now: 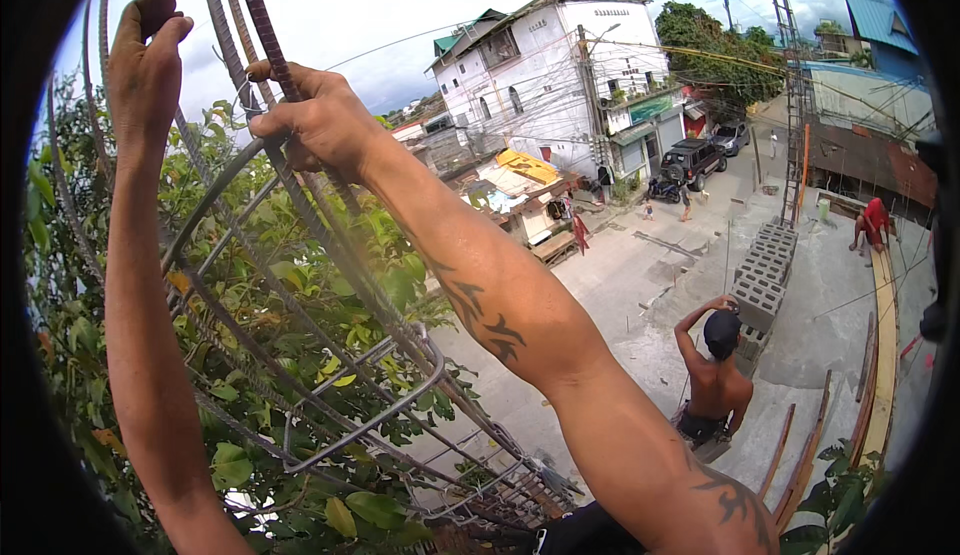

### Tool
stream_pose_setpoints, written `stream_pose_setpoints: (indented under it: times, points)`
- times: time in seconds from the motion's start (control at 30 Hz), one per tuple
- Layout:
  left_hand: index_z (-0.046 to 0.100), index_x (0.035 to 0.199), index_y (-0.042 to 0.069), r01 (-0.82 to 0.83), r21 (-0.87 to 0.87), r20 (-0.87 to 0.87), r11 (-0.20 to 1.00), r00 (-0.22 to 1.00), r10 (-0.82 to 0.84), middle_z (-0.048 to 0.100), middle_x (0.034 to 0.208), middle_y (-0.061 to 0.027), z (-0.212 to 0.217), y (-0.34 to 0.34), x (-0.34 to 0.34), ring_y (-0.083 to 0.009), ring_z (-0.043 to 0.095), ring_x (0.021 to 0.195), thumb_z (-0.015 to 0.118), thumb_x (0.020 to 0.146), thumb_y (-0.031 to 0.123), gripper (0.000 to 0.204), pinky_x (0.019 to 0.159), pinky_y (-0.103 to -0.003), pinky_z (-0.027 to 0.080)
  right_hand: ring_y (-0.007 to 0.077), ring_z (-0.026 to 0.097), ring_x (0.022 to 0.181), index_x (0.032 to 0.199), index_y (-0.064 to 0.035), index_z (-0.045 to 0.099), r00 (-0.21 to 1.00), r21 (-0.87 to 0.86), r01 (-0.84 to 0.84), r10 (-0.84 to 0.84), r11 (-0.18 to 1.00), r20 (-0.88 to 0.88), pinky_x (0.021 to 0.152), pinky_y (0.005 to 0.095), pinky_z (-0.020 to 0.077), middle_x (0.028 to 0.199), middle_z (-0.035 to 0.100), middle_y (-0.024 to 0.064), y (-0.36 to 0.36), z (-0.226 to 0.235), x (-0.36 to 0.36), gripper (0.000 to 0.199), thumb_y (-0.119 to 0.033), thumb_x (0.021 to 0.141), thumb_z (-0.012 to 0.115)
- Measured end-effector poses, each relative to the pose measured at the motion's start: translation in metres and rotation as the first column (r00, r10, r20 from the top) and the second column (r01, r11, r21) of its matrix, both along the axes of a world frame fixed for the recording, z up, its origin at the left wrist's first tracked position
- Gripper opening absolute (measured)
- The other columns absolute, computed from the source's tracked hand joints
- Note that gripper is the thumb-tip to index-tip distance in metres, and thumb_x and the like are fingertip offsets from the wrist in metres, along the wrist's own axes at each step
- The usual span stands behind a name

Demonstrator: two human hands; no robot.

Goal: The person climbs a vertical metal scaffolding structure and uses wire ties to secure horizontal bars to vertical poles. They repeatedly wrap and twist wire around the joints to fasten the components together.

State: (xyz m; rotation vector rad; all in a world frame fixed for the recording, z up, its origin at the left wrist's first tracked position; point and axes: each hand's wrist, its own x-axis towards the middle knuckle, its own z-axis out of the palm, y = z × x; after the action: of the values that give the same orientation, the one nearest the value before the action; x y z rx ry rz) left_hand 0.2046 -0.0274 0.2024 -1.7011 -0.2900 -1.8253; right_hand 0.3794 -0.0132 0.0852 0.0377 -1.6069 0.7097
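Tall ribbed steel rebars (pixel 215 10) rise in a bundle through the left half of the view, leaning to the upper left. My right hand (pixel 325 120) is closed round rebar near the top, its thumb and fingers at the bars. A bent steel stirrup (pixel 205 200) meets the bars right under that hand; thin tie wire shows beside it. My left hand (pixel 148 60) is raised at the far left with fingers curled toward the thumb; what they hold, if anything, cannot be made out. Lower down, another stirrup (pixel 435 355) rings the rebars.
Leafy branches (pixel 230 465) crowd the cage. Below right, a shirtless person in a dark cap (pixel 722 335) sits by stacked hollow blocks (pixel 765 280); another in red (pixel 875 217) bends over a long plank (pixel 884 345). Beyond lie a street, parked vehicles (pixel 695 163) and a white building (pixel 545 75).
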Motion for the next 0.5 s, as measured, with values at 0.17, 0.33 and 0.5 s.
stream_pose_setpoints:
  times: [0.17, 0.33, 0.5]
  points:
    - [0.048, 0.121, -0.005, -0.061, -0.474, -0.337, 0.879, 0.934, -0.117, 0.059, 0.112, -0.0173, -0.027, -0.023, -0.023, -0.0228, 0.057, 0.104, 0.05, 0.081, 0.009, 0.042, 0.095, -0.033, 0.043, 0.006, 0.046, 0.044, 0.122, -0.008, 0.054, 0.999, -0.029, -0.015, 0.016, 0.999, 0.042, 0.034, 0.0211, 0.028, 0.067, 0.056, 0.0012, -0.016, 0.0, -0.008, 0.047, -0.002, 0.077, 0.065]
    - [0.05, 0.123, -0.003, 0.116, -0.735, -0.245, 0.668, 0.874, -0.42, 0.062, 0.109, -0.0127, -0.03, -0.021, -0.012, -0.0217, 0.058, 0.104, 0.055, 0.083, 0.013, 0.043, 0.094, -0.035, 0.044, 0.0044, 0.042, 0.041, 0.124, -0.0075, 0.053, 1.0, -0.065, -0.005, 0.007, 0.998, 0.028, 0.034, 0.0205, 0.0243, 0.065, 0.054, -0.0003, -0.02, 0.001, -0.008, 0.047, -0.003, 0.078, 0.064]
    - [0.054, 0.118, -0.005, 0.429, -0.694, 0.017, 0.578, 0.813, -0.582, 0.063, 0.105, -0.0141, -0.05, -0.021, 0.006, -0.0199, 0.061, 0.097, 0.059, 0.083, 0.011, 0.039, 0.091, -0.033, 0.047, 0.0053, 0.049, 0.049, 0.128, -0.0087, 0.051, 0.999, -0.028, 0.032, -0.032, 0.999, 0.001, 0.041, 0.0196, 0.0351, 0.07, 0.057, -0.0004, -0.016, -0.007, -0.008, 0.049, -0.005, 0.081, 0.065]
